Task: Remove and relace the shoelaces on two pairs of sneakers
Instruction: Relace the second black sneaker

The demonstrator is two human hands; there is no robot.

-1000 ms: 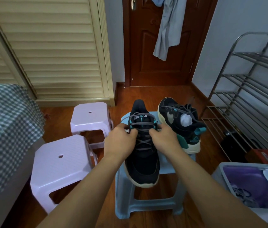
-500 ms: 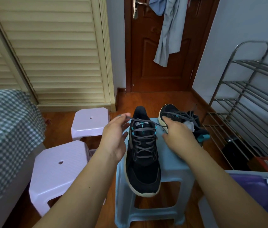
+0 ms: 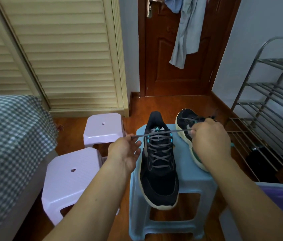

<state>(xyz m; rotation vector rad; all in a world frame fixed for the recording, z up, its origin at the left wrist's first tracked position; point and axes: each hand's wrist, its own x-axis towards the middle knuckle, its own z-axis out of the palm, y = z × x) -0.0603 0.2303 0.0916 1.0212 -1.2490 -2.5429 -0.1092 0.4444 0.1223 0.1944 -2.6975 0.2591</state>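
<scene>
Head view: your left hand [image 3: 125, 152] and right hand [image 3: 206, 136] each pinch a lace [image 3: 161, 133] end, stretched sideways across the black sneaker [image 3: 158, 174]. It lies between them on the blue stool [image 3: 196, 178], toe toward you.

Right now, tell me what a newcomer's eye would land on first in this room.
First, the two hands pulling a grey shoelace taut across the black sneaker on the blue stool: the left hand pinches one end, the right hand grips the other. Behind the right hand lies a second sneaker. Two lilac stools stand to the left.
</scene>
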